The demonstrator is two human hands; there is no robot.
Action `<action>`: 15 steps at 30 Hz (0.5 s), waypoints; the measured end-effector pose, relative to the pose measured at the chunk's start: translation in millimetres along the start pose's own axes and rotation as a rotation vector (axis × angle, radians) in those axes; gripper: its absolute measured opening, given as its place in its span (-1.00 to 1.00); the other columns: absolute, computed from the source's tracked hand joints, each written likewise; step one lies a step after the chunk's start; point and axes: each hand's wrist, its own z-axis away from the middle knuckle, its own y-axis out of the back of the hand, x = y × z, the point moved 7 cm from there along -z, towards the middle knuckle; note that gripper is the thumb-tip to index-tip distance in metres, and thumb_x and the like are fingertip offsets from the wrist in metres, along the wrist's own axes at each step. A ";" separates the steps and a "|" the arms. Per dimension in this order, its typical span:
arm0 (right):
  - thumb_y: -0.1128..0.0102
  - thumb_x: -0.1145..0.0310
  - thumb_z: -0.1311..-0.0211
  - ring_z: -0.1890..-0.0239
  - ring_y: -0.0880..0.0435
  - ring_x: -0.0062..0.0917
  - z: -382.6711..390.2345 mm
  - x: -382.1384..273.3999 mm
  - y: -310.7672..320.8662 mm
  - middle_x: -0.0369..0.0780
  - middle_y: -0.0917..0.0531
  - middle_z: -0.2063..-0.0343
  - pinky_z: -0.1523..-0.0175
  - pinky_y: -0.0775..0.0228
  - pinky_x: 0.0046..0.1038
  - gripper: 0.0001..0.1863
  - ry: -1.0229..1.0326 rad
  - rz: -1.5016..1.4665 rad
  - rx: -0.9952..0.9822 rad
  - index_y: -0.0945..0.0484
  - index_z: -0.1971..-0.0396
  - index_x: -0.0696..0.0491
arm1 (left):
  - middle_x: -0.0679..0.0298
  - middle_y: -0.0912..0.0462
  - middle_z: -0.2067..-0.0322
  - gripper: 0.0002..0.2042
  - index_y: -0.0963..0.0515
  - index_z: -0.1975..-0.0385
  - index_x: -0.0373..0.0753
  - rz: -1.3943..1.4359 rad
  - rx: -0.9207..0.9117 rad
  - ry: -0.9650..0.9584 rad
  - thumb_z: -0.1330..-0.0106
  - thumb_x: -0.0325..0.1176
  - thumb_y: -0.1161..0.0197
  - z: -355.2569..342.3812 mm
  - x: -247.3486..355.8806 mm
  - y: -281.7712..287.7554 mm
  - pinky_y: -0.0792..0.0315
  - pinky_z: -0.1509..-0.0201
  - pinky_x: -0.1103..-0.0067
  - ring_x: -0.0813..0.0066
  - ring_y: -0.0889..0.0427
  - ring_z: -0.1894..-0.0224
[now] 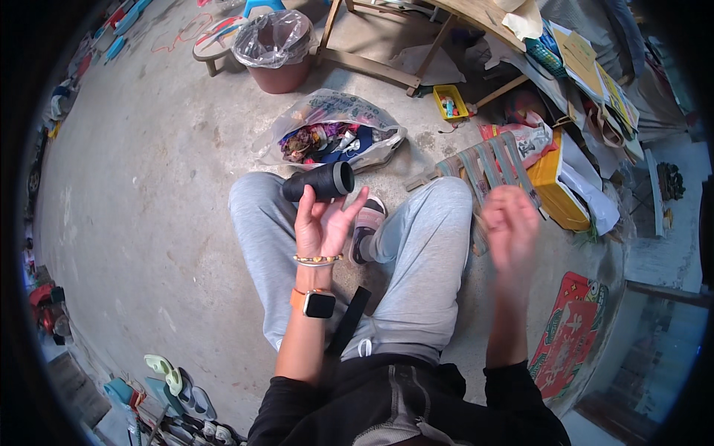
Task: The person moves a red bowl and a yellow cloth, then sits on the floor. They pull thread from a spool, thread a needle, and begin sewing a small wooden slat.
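My left hand (pixel 321 223) holds a black cylindrical spool, seemingly of thread (pixel 312 182), on its side above my left knee, fingers wrapped under it. My right hand (pixel 508 223) is raised beside my right knee, its curled fingers smeared by motion; whether they hold anything is unclear. A black strip (pixel 348 321) lies between my legs. Just beyond my knees, an open plastic bag (pixel 386 153) on the floor holds mixed cloth and small items.
A lined bin (pixel 279 78) and low stool (pixel 208 52) stand ahead, beside a wooden table (pixel 476 15). A small yellow tray (pixel 459 113), slatted chair (pixel 471 167), yellow box (pixel 554 193) and red mat (pixel 564 334) are rightward. Footwear (pixel 178 383) sits at lower left.
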 end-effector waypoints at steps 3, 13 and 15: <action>0.05 0.53 -0.14 0.56 -0.18 -0.72 -6.4 -47.7 41.2 -0.26 -0.36 0.46 0.48 -0.07 -0.68 -0.94 0.136 -0.073 0.011 -0.36 0.40 0.20 | 0.13 -0.39 0.05 -0.64 -0.29 0.09 -0.29 -0.082 -0.018 -0.012 -0.15 -0.33 -0.15 -1.6 9.9 2.7 -0.07 -0.19 0.03 0.28 -0.27 -0.10; 0.13 0.51 -0.22 0.54 -0.16 -0.66 23.1 -150.4 146.2 -0.27 -0.26 0.49 0.41 -0.07 -0.64 -0.94 0.271 -0.210 0.164 -0.26 0.41 0.18 | 0.08 -0.22 -0.11 -0.59 -0.17 -0.02 -0.28 -0.115 -0.041 -0.008 -0.22 -0.30 -0.05 -3.0 8.4 0.7 -0.12 -0.17 0.06 0.20 -0.15 -0.19; 0.14 0.51 -0.23 0.55 -0.15 -0.65 34.7 -167.8 172.6 -0.26 -0.26 0.50 0.41 -0.07 -0.63 -0.94 0.310 -0.225 0.237 -0.25 0.41 0.18 | 0.07 -0.23 -0.10 -0.56 -0.17 -0.03 -0.29 -0.041 -0.034 0.016 -0.21 -0.27 -0.06 -4.7 11.7 8.8 -0.11 -0.18 0.04 0.20 -0.16 -0.18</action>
